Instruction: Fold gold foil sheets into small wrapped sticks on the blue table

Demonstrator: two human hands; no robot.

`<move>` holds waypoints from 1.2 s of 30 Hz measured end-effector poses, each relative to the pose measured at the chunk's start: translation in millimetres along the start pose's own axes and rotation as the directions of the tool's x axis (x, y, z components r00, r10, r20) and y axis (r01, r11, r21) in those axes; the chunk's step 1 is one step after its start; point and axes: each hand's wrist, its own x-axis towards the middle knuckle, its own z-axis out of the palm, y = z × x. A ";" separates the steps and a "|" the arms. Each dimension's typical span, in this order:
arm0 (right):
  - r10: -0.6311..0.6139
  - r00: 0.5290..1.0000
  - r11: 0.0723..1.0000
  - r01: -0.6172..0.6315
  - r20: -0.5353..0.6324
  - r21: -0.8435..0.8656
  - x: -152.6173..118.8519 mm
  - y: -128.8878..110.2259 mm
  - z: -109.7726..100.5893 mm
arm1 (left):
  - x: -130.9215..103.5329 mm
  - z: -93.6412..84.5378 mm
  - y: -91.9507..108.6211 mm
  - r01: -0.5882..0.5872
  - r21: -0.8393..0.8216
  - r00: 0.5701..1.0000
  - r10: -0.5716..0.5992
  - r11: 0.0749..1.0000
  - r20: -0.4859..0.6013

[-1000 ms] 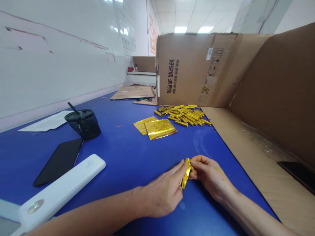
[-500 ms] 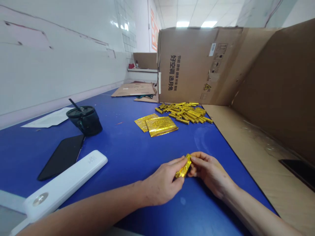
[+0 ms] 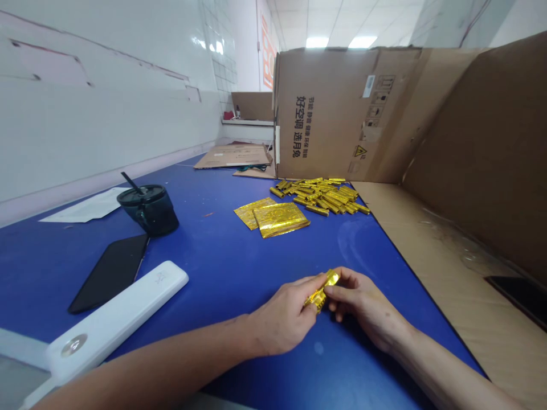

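Between both hands, low and right of centre, is a crumpled piece of gold foil (image 3: 318, 298). My left hand (image 3: 282, 316) is closed on its lower left part. My right hand (image 3: 361, 302) pinches the upper right end between thumb and fingers. Farther back, flat gold sheets (image 3: 280, 219) overlap on the blue table (image 3: 205, 250). Behind them and to the right lies a pile of several small gold rolls (image 3: 327, 198).
A dark cup with a straw (image 3: 156, 213), a black phone (image 3: 109, 273) and a long white device (image 3: 119, 319) stand or lie at the left. White paper (image 3: 83, 206) is by the wall. Large cardboard (image 3: 333, 125) rises behind the pile; flat cardboard (image 3: 235, 155) lies farther back.
My right thumb has shifted slightly down and left across the foil. The foil's upper end has tilted to the right and shows a wider face. My left hand has barely moved.
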 end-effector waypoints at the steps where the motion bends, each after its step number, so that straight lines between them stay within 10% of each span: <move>1: 0.001 1.000 1.000 -0.001 0.002 0.007 0.5 0.7 0.0 | -0.1 0.0 0.7 -0.001 -0.006 1.000 0.001 1.000 0.009; 16: 0.000 0.998 0.999 -0.003 0.069 0.038 2.0 2.6 0.4 | -0.4 1.2 -7.9 0.139 -0.068 0.986 -0.131 0.988 0.104; 36: -0.103 0.994 0.958 0.095 -0.017 -0.272 -0.7 4.2 9.0 | -2.7 1.2 -5.7 0.209 0.485 0.978 -0.183 0.849 -0.100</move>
